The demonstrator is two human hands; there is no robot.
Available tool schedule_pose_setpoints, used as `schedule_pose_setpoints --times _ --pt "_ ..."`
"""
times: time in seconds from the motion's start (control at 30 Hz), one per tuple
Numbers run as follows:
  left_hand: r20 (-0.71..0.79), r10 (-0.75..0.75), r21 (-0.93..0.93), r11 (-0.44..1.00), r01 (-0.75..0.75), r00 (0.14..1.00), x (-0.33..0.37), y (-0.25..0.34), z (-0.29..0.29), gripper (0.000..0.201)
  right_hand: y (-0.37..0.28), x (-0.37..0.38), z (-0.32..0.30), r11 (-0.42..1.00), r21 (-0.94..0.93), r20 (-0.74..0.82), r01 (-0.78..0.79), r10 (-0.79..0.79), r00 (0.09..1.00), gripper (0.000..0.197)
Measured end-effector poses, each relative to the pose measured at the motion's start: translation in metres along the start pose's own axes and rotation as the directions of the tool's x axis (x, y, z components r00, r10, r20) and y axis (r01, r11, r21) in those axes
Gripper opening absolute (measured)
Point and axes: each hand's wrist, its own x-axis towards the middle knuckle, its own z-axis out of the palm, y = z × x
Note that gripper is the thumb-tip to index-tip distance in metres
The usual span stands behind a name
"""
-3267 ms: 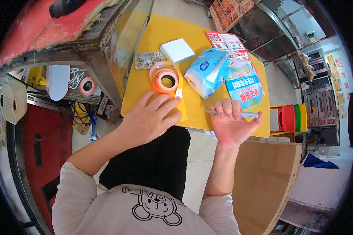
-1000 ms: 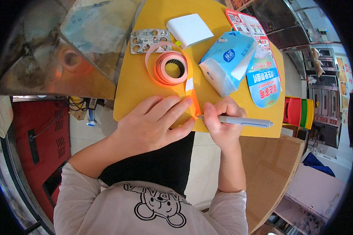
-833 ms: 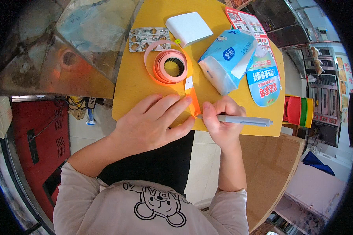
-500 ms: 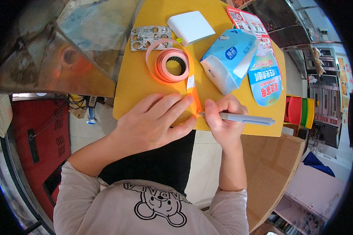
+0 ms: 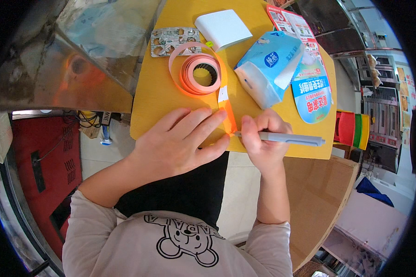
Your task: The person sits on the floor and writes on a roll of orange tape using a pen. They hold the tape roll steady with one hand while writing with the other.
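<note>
An orange roll of label tape (image 5: 192,76) stands on the yellow tabletop (image 5: 171,104), with its loose strip (image 5: 228,119) running toward me. My left hand (image 5: 175,141) lies flat with fingers spread, and its fingertips press on the strip near the table's front edge. In my right hand (image 5: 267,138) a pale grey pen (image 5: 293,139) is gripped between thumb and fingers. The pen's tip meets the strip's near end, beside my left thumb. What is under my left fingers is hidden.
Behind the roll lie a silver blister pack (image 5: 174,41) and a white box (image 5: 223,28). A blue tissue pack (image 5: 270,67) sits right of the strip, with a colourful leaflet (image 5: 312,92) beyond it. A cardboard box (image 5: 321,198) stands below the table's right side.
Both hands keep nearly the same pose on the strip. The whole view has shifted slightly, and the things on the table appear a little further up and left.
</note>
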Motion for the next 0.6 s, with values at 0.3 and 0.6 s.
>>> schedule_pose_setpoints --times 0.3,0.6 --pt "-0.008 -0.002 0.016 1.0 0.003 1.0 -0.0003 0.0003 -0.0002 0.033 0.0 -0.0011 -0.0014 1.0 0.008 0.012 -0.024 0.024 1.0 0.037" --pt "-0.002 0.001 0.019 1.0 -0.001 1.0 -0.0009 -0.0006 -0.0016 0.031 0.0045 -0.0024 -0.001 0.999 0.02 -0.05 -0.05 0.051 0.997 0.035"
